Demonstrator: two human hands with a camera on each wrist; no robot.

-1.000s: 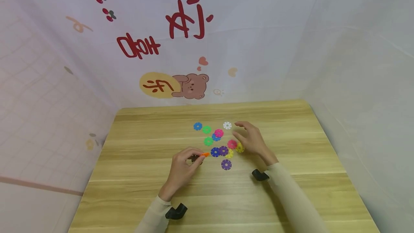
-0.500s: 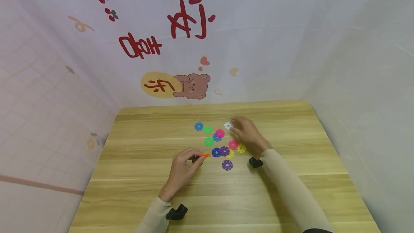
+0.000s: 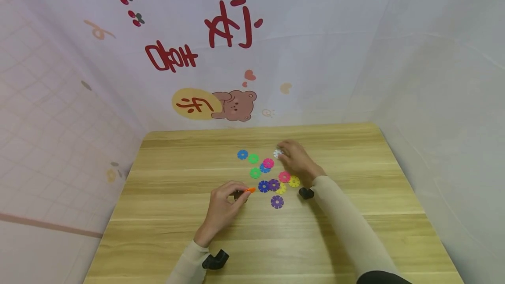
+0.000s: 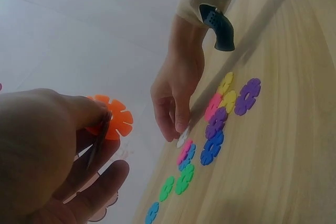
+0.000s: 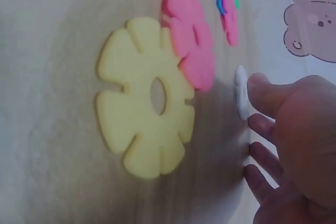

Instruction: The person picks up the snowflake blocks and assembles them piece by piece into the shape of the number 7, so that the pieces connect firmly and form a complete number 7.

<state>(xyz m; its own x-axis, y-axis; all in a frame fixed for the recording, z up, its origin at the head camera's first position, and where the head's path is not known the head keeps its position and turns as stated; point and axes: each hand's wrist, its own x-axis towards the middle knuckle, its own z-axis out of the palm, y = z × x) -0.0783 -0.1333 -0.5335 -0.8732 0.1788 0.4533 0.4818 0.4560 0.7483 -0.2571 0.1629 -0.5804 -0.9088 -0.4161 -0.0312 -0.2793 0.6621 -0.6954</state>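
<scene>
My left hand (image 3: 222,205) pinches an orange notched snowflake building disc (image 4: 122,121). A dark disc (image 4: 94,150), seen edge-on in the left wrist view, crosses the orange one and appears joined to it. At the back of the group, my right hand (image 3: 297,159) has its thumb and fingers around the rim of a white snowflake disc (image 3: 278,154), which still lies at table level. In the right wrist view the thumb meets the white disc's edge, and the other fingers are bent beside it.
Several more discs lie flat on the wooden table (image 3: 177,157): blue (image 3: 242,154), green (image 3: 255,173), pink (image 3: 284,176), yellow (image 3: 294,181) and purple (image 3: 277,202). Some overlap. A printed cloth wall (image 3: 315,56) stands behind the table.
My right hand has moved left and away from me to the white disc, and its thumb and fingers have closed around it. The left hand has stayed still with the orange disc.
</scene>
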